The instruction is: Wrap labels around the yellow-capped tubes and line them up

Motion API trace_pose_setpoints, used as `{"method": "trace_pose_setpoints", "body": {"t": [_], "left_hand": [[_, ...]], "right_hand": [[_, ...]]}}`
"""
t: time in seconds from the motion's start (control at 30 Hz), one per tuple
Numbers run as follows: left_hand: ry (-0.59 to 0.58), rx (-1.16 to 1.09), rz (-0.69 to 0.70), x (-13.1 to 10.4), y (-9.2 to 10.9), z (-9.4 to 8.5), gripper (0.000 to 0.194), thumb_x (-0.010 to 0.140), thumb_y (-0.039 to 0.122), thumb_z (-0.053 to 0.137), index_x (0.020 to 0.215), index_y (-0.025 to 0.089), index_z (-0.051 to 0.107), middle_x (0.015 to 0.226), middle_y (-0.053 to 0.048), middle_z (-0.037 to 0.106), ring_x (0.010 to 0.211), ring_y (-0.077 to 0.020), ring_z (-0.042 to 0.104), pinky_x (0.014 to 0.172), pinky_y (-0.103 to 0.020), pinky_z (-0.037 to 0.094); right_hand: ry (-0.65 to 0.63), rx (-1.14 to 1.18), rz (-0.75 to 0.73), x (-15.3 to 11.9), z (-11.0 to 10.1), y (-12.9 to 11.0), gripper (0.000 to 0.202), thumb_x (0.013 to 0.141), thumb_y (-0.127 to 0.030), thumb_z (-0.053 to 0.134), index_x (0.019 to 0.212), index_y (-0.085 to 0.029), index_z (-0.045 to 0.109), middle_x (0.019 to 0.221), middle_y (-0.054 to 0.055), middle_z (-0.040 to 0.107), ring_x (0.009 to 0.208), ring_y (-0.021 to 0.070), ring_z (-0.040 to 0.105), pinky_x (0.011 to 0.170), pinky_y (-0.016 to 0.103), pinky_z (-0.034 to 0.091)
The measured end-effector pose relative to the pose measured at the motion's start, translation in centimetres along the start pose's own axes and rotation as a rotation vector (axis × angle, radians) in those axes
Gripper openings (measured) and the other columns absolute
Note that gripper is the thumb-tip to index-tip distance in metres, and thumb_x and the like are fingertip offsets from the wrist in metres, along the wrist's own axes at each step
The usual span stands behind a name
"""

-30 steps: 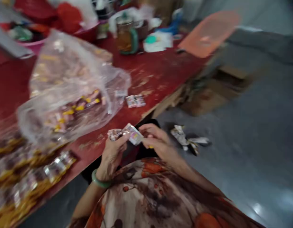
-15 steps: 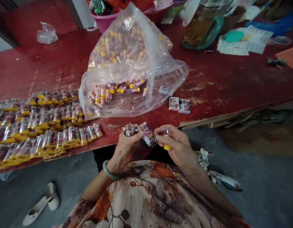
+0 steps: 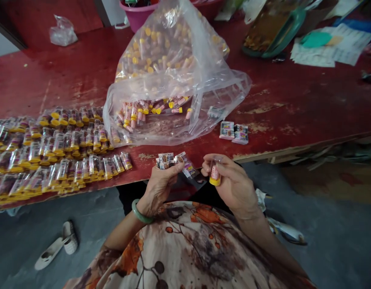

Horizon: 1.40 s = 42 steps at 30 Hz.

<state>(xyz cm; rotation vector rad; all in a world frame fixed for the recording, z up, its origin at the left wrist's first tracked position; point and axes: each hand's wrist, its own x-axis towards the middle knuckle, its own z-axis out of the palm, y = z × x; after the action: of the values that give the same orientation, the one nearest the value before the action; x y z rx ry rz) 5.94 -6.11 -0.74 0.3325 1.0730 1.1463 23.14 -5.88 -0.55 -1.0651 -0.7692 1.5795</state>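
My left hand (image 3: 160,185), with a green bangle at the wrist, grips several small printed packets (image 3: 188,167) between thumb and fingers at the table's front edge. In my right hand (image 3: 233,180) is a small clear tube (image 3: 215,174) with pink contents, its yellow cap pointing down. A gap separates the tube from the packets. Beyond my hands lies a large clear plastic bag (image 3: 173,86) full of similar yellow-capped tubes. Rows of tubes with dark printed packets inside (image 3: 62,172) are stacked on the left. Two small packet stacks (image 3: 227,131) lie right of the bag.
The red table (image 3: 278,92) has its front edge just beyond my lap. A pitcher of brown liquid (image 3: 268,30), papers (image 3: 339,44) and a pink basin (image 3: 139,15) stand at the back. A crumpled plastic bag (image 3: 63,31) lies back left. White shoes (image 3: 49,253) are on the floor.
My right hand has moved slightly right, away from the packets, and the tube now shows more fully. The view has shifted a little, so the table items appear higher.
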Motion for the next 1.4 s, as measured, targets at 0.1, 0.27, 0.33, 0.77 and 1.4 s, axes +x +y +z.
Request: {"method": "trace_pose_setpoints", "body": {"t": [0.1,0.27,0.33,0.77,1.4], "left_hand": [[-0.003,-0.009,0.013,-0.2,-0.1,0.2,0.041,0.056,0.023,0.089,0.07,0.013,0.052,0.058,0.008,0.036,0.045,0.0003,0.021,0.04,-0.017,0.015],[-0.021,-0.041,-0.021,-0.2,-0.1,0.1,0.04,0.056,0.026,0.089,0.071,0.013,0.053,0.058,0.009,0.036,0.044,0.0006,0.021,0.04,-0.016,0.015],[-0.03,-0.063,-0.038,-0.2,-0.2,-0.1,0.04,0.057,0.025,0.089,0.071,0.014,0.053,0.059,0.009,0.036,0.043,0.0008,0.021,0.039,-0.016,0.016],[-0.001,-0.14,-0.044,-0.7,-0.4,-0.6,0.04,0.057,0.021,0.087,0.069,0.016,0.049,0.056,0.01,0.038,0.041,0.0003,0.027,0.039,-0.015,0.018],[-0.093,-0.011,-0.004,-2.1,-1.3,-0.4,0.036,0.059,0.021,0.087,0.065,0.013,0.052,0.059,0.007,0.038,0.047,-0.0009,0.026,0.043,-0.018,0.022]], "right_hand": [[0.021,-0.044,-0.005,-0.2,-0.9,0.2,0.019,0.071,-0.032,0.07,0.089,-0.025,0.072,0.081,0.002,0.06,0.068,0.0127,0.052,0.063,0.028,0.043],[0.032,-0.072,0.011,-1.0,-1.3,0.1,0.022,0.068,-0.033,0.074,0.089,-0.025,0.072,0.083,0.002,0.062,0.061,0.0112,0.052,0.057,0.027,0.043],[0.013,-0.062,0.008,-1.4,-1.1,-0.1,0.021,0.069,-0.033,0.074,0.088,-0.024,0.07,0.083,0.002,0.063,0.062,0.0121,0.053,0.054,0.026,0.042],[-0.244,-0.251,0.16,-4.1,-2.2,0.1,0.023,0.073,-0.03,0.072,0.093,-0.02,0.068,0.073,0.002,0.066,0.061,0.015,0.062,0.057,0.028,0.045],[-0.003,-0.046,-0.033,-3.3,-0.3,1.0,0.026,0.066,-0.023,0.078,0.086,-0.02,0.061,0.084,0.0,0.059,0.053,0.0044,0.037,0.043,0.019,0.023]]}}
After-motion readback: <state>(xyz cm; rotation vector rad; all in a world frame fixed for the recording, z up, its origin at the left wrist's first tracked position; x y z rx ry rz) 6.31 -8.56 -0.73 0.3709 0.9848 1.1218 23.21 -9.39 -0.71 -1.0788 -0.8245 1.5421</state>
